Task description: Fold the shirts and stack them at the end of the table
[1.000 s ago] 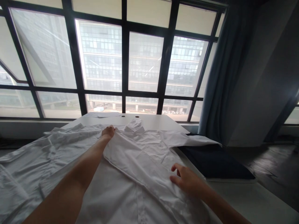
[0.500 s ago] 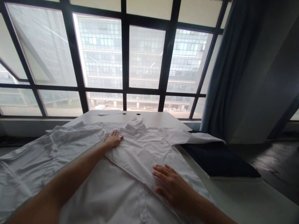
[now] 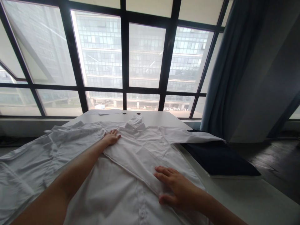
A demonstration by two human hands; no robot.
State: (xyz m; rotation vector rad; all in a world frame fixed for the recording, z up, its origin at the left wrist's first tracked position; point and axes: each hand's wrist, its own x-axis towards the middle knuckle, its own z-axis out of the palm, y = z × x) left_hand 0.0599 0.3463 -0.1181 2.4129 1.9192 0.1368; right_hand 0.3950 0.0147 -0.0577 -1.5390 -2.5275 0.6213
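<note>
A white buttoned shirt (image 3: 126, 184) lies spread on the table, its collar (image 3: 135, 125) toward the window. One sleeve is laid diagonally across the shirt's front, while the other stretches out to the right over a dark folded cloth (image 3: 220, 159). My left hand (image 3: 112, 137) rests flat near the shoulder, left of the collar, fingers outstretched. Over the lower right of the shirt front is my right hand (image 3: 175, 186), fingers extended and palm down on the folded-over sleeve. Neither hand grips the fabric. More crumpled white cloth (image 3: 35, 159) covers the table at left.
The white table (image 3: 159, 118) reaches back to a large black-framed window (image 3: 125, 90) and has two dark round holes near its far edge. A flat white piece (image 3: 103, 112) lies at the far left corner. A blue-grey curtain (image 3: 225, 78) hangs at right.
My right hand has shifted slightly to the right and down along the shirt. My left hand stays by the shoulder, and the view has moved a little.
</note>
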